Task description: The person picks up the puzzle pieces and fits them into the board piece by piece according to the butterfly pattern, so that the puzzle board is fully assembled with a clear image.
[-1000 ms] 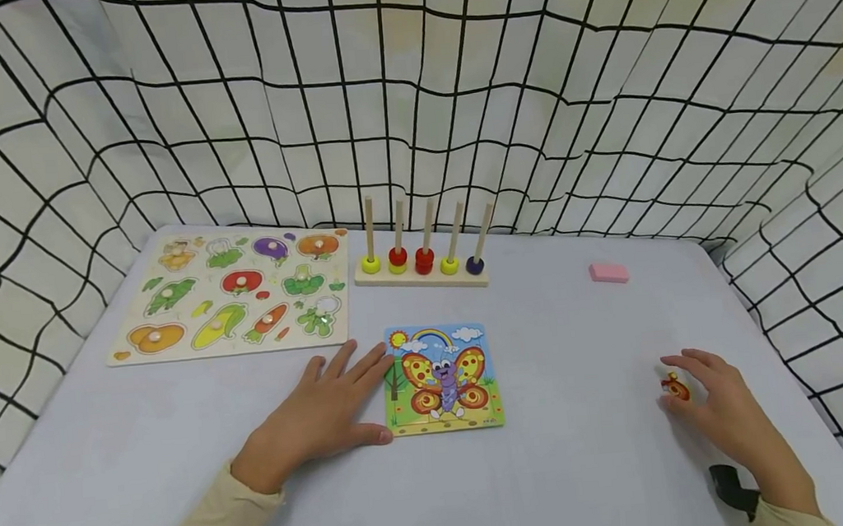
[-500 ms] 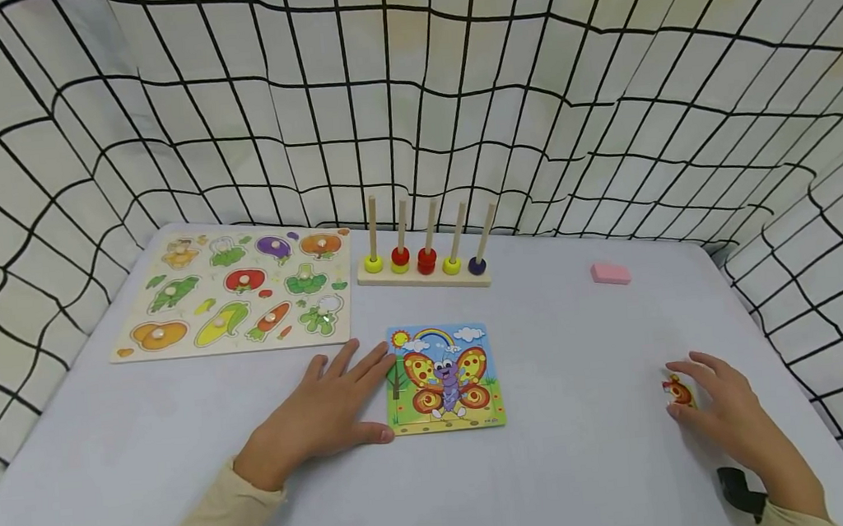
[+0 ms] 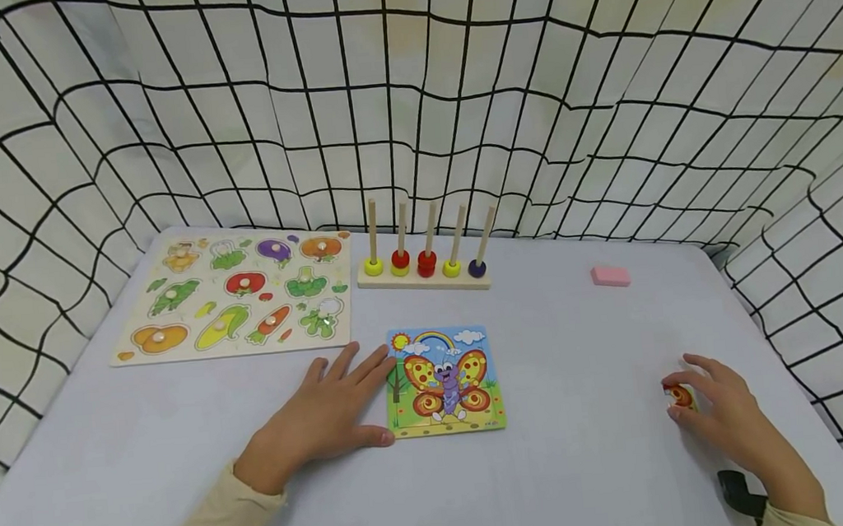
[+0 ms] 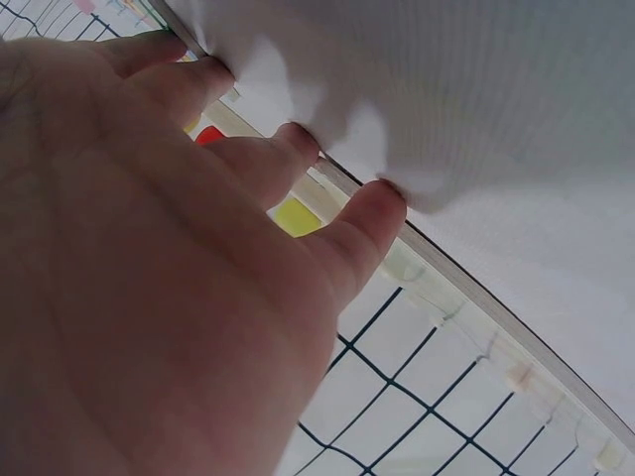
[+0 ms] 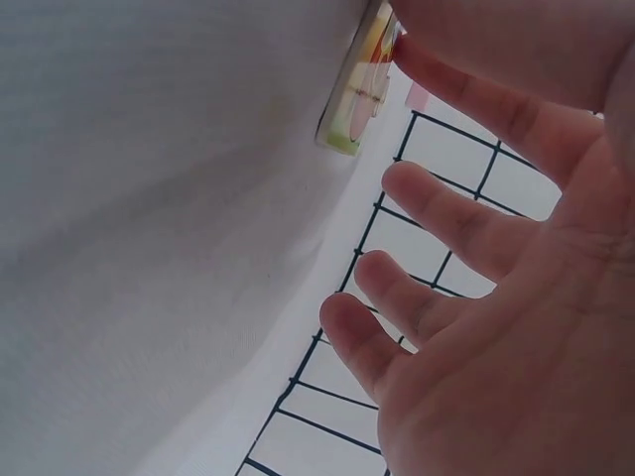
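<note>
A square butterfly picture puzzle [image 3: 445, 377] lies flat on the table in the middle of the head view. My left hand [image 3: 325, 411] rests palm down beside it, fingers spread, index fingertip and thumb at its left edge. At the right, my right hand [image 3: 726, 412] pinches a small puzzle piece [image 3: 680, 396] with an orange swirl between thumb and index finger, low over the table. In the right wrist view the piece [image 5: 362, 94] shows its edge near the thumb, and the other fingers [image 5: 427, 188] are extended. The left palm covers much of the left wrist view.
A vegetable knob puzzle board [image 3: 206, 313] lies at the back left. Beside it stands a wooden peg counter [image 3: 423, 278] with colored beads. A pink block [image 3: 610, 276] sits at the back right. Black netting [image 3: 415, 82] encloses the table's far and side edges.
The right hand has shifted slightly and its fingers have moved a little around the puzzle piece, which has turned slightly. My left hand stays beside the butterfly puzzle.
</note>
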The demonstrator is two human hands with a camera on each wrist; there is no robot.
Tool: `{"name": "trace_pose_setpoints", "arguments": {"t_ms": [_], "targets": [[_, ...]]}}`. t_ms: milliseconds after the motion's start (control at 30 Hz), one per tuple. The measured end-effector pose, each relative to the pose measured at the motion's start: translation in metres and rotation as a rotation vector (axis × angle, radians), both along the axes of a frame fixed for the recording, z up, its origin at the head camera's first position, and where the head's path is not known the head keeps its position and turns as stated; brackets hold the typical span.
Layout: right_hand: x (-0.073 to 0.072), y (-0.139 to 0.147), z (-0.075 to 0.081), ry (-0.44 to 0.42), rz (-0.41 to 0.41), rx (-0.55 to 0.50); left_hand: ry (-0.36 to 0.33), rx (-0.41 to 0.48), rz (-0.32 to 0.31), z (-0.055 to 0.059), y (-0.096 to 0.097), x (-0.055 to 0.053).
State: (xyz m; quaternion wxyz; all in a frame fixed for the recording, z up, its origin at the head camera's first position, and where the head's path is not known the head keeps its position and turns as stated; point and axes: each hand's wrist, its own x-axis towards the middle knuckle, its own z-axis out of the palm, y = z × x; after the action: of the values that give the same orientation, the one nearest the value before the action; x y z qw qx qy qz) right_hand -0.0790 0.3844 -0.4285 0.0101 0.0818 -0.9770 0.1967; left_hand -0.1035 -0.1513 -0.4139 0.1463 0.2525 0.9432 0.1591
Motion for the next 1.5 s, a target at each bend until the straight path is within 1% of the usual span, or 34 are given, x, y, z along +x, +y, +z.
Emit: {"name": "trace_pose_setpoints", "arguments": {"t_ms": [267, 367, 567, 700, 833, 967, 1033, 1167, 1300, 1400, 1500], "targets": [[0.0013, -0.0003, 0.0006, 0.025, 0.019, -0.006, -0.004, -0.001, 0.005, 0.0009, 0.0008, 0.0009], [0.0011, 0.0, 0.0007, 0.01, 0.021, -0.026, -0.003, -0.003, 0.004, 0.0002, 0.0007, 0.0005], [-0.0019, 0.0021, -0.0007, 0.003, 0.055, -0.071, 0.001, -0.006, 0.002, 0.0, 0.0001, -0.0002], [-0.0033, 0.0034, -0.001, -0.023, 0.047, -0.086, 0.003, -0.007, 0.0, 0.0, -0.0001, -0.0004], [-0.0044, 0.0035, 0.0002, -0.042, 0.037, -0.069, 0.003, -0.006, 0.0, -0.0009, -0.0002, -0.0005], [-0.0049, 0.0025, 0.002, -0.084, 0.012, -0.04, 0.0, 0.0, -0.001, -0.0011, 0.0001, -0.0002], [-0.0049, 0.002, 0.0023, -0.092, 0.004, -0.028, 0.001, 0.0, 0.0, -0.0011, 0.0002, 0.0], [-0.0047, 0.0009, 0.0019, -0.08, 0.003, -0.004, 0.004, -0.001, 0.0, -0.0011, 0.0, 0.0003], [-0.0048, 0.0, 0.0026, -0.086, -0.004, 0.013, -0.001, 0.001, 0.0, -0.0005, -0.0002, 0.0005], [-0.0044, -0.0004, 0.0036, -0.093, -0.008, 0.014, -0.004, 0.003, 0.001, 0.0003, -0.0001, 0.0008], [-0.0039, -0.0004, 0.0037, -0.081, -0.003, 0.015, -0.003, 0.002, 0.002, 0.0004, 0.0001, 0.0009]]}}
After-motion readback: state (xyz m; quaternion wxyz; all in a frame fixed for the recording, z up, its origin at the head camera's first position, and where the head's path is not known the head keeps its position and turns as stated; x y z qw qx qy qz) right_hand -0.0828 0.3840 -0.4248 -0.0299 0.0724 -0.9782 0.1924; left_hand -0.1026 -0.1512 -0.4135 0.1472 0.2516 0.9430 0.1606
